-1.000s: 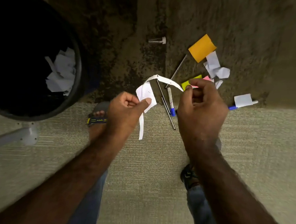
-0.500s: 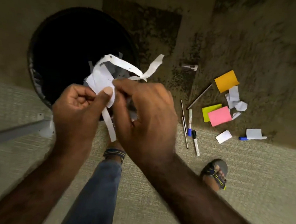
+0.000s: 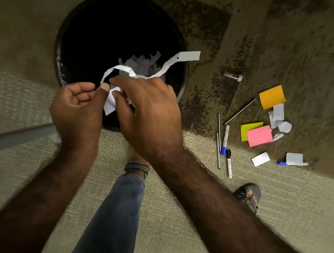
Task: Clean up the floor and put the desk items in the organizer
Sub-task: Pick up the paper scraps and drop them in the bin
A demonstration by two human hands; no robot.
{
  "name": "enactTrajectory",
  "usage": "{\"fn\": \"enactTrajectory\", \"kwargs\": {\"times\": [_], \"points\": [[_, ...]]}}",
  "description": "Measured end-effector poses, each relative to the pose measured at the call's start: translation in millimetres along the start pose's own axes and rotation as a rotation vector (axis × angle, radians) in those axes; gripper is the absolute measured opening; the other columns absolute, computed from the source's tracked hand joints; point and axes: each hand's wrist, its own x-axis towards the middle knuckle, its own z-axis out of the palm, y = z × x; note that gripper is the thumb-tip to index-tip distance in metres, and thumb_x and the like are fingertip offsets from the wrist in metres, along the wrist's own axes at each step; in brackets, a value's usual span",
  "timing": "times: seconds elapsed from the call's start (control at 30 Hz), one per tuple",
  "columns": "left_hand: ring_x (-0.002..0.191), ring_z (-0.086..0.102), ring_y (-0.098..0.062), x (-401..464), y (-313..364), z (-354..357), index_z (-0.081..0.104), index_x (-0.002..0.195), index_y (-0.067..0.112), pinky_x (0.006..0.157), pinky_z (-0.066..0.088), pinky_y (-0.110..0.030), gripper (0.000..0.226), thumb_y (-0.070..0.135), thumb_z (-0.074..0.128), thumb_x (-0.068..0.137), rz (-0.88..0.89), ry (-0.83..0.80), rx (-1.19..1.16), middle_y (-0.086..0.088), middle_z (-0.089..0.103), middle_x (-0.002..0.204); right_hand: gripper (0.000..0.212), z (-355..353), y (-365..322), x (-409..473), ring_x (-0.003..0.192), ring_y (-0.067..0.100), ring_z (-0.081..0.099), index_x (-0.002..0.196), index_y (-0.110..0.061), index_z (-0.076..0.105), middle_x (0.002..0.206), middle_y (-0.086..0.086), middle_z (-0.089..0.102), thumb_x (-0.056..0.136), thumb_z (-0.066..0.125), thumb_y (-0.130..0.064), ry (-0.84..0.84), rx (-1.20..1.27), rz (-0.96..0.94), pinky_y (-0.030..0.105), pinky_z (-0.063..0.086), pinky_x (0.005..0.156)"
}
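Floor: carpet [image 3: 175, 225] fills the frame, pale and ribbed in the lower half, darker and mottled toward the top and right.
Bin: a round black wastebasket [image 3: 183, 68] sits upper centre, with white paper scraps [image 3: 141, 64] lying in its bottom.
Right hand [image 3: 151, 113]: centre of frame over the bin's near rim, fingers curled, pinching a long white paper strip [image 3: 172, 63] that loops up and out to the right across the bin's rim.
Left hand [image 3: 78, 108]: just left of the right hand, fingers curled, thumb pressing a small white paper piece [image 3: 110, 104] between the two hands.
Sticky notes: orange pad [image 3: 272, 96], pink pad [image 3: 259, 135] and yellow-green pad [image 3: 248, 129] lie at right on the dark carpet.
Crumpled paper [image 3: 281, 122]: just right of the pads.
Markers: blue-capped marker [image 3: 225, 140] and black-capped marker [image 3: 228, 163] lie right of centre beside thin pens [image 3: 218, 147].
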Motion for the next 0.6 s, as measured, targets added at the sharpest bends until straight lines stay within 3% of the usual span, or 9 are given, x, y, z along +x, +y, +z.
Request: {"fn": "enactTrajectory", "kwargs": {"times": [0.17,0.3,0.4,0.6], "points": [[0.092,0.078,-0.023,5.1,1.3,0.8,0.068,0.116,0.005,0.082,0.065,-0.036,0.04,0.027,0.083,0.086,0.007,0.033,-0.004,-0.011,0.077,0.101,0.031,1.8,2.1,-2.7,0.107,0.021,0.062,0.13,-0.023,0.069,0.112,-0.006,0.074,0.1,0.064,-0.026,-0.138,-0.027,-0.037,0.045,0.046,0.091],[0.075,0.07,-0.01,9.6,6.8,4.5,0.067,0.108,0.01,0.073,0.06,-0.031,0.025,0.026,0.076,0.092,0.013,0.061,0.002,0.0,0.071,0.087,0.033,-0.3,2.6,-8.4,0.105,0.024,0.063,0.131,-0.024,0.069,0.11,-0.005,0.075,0.098,0.064,-0.021,-0.219,0.001,-0.067,0.044,0.046,0.09],[0.074,0.067,-0.009,13.9,6.2,4.9,0.065,0.117,0.004,0.063,0.054,-0.023,0.032,0.028,0.07,0.096,0.027,0.071,0.008,-0.004,0.071,0.093,0.03,-3.5,6.5,-16.6,0.101,0.026,0.063,0.128,-0.022,0.071,0.108,-0.004,0.076,0.099,0.062,-0.019,-0.257,0.027,-0.076,0.047,0.046,0.088],[0.082,0.064,-0.006,14.8,-7.4,14.8,0.058,0.132,-0.006,0.076,0.052,-0.022,0.053,0.036,0.063,0.101,0.065,0.039,0.001,-0.006,0.065,0.105,0.029,-17.6,29.1,-39.5,0.103,0.026,0.064,0.129,-0.018,0.071,0.108,-0.001,0.075,0.101,0.064,-0.018,-0.207,0.089,-0.014,0.046,0.047,0.089]]}}
